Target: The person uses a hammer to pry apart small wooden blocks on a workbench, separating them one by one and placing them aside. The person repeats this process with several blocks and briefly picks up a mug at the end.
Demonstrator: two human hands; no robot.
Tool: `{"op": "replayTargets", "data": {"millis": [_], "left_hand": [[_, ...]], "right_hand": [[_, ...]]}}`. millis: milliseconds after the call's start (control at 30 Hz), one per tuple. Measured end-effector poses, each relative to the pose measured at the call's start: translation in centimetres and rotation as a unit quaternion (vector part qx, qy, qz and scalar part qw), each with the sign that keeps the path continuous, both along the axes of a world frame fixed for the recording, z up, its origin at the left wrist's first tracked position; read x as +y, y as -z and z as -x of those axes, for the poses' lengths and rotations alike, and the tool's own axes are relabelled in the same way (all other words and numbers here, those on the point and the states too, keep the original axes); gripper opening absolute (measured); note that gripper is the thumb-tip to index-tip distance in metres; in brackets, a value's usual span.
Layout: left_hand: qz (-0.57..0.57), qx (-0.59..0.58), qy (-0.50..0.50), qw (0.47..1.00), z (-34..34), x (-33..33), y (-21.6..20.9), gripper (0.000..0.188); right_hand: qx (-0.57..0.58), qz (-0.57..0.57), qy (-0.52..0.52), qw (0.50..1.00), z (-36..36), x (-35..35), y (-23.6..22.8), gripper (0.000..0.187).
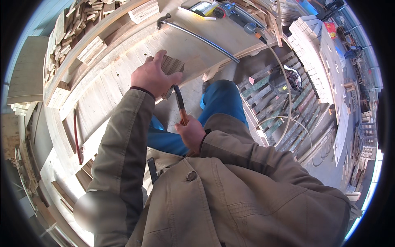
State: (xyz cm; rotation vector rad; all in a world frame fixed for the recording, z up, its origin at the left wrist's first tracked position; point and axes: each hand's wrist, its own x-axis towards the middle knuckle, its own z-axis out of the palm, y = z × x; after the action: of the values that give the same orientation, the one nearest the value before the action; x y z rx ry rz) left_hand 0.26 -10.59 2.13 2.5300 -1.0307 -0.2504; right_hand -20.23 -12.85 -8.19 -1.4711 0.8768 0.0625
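My left hand (150, 77) is at the near edge of a wooden workbench (105, 88). Its thumb and fingers lie around a layered plywood block (173, 65), part of which is hidden beneath the palm. Below it, close to my lap, my right hand (192, 133) is wrapped around the orange-brown end of a slim tool (180, 101) with a black upper part. The tool points up toward my left thumb, and its tip is hidden by the block and hand. A claw hammer (197, 38) with a long metal shaft lies across the bench beyond.
Stacked wood offcuts (76, 29) fill the far left. A red rod (77, 138) lies on the bench's left. A power tool (251, 29) sits at the far edge, near a beige hose (288, 78) over a slatted pallet (284, 109). Stacked boards (312, 53) rise at right.
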Motion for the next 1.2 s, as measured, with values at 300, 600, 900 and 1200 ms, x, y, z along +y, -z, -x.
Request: {"op": "replayTargets", "data": {"millis": [300,600,900,1200], "left_hand": [[-0.003,-0.008,0.001,1.0,-0.4,-0.1,0.4,0.086],[-0.005,0.005,-0.002,1.0,-0.4,-0.3,0.3,0.084],[-0.01,0.004,-0.006,1.0,-0.4,-0.4,0.3,0.084],[-0.017,-0.003,-0.007,1.0,-0.6,-0.3,0.6,0.092]], "right_hand": [[0.041,0.113,-0.128,0.985,1.7,-5.9,0.6,0.032],[0.079,0.237,-0.236,0.939,1.4,-11.3,-2.4,0.037],[0.082,0.295,-0.299,0.904,0.2,-15.7,-5.0,0.033],[0.049,0.126,-0.262,0.955,0.7,-14.2,-1.3,0.026]]}}
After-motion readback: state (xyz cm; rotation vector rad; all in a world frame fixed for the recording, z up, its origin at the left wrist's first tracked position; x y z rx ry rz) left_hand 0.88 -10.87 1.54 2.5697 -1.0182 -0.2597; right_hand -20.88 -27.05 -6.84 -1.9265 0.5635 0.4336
